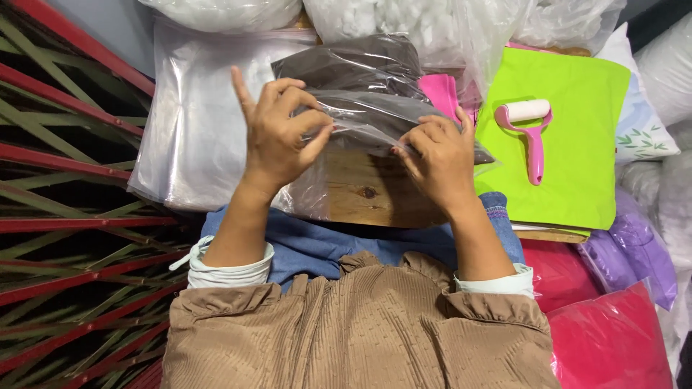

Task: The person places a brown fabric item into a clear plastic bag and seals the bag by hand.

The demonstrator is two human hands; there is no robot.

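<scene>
Wooden board [367, 193] on the person's lap serves as the work surface, w/ a red-and-green folding rack to its left and bagged goods all around. On the board's far edge lies a dark brown fabric item in a clear plastic bag [360, 90]; both hands are at the bag's near edge. Left hand [277, 133] pinches the plastic betw. thumb and bent fingers, index finger sticking up free. Right hand [440, 162] is curled narrow, fingertips pressing the same edge down toward the board.

Progress, as I judge it: fabric is fully inside the bag, so the packing part looks done; the open mouth/flap at the near edge appears not yet folded flat or sealed, and that seems to be what's left.

Right of the board: lime-green fabric sheet [569, 155] w/ a pink lint roller [530, 130] on top. Left of the board: stack of empty clear bags [194, 122]. Beyond it: bags of white stuffing [411, 18]. Red packed bags [605, 338] sit near-right.
</scene>
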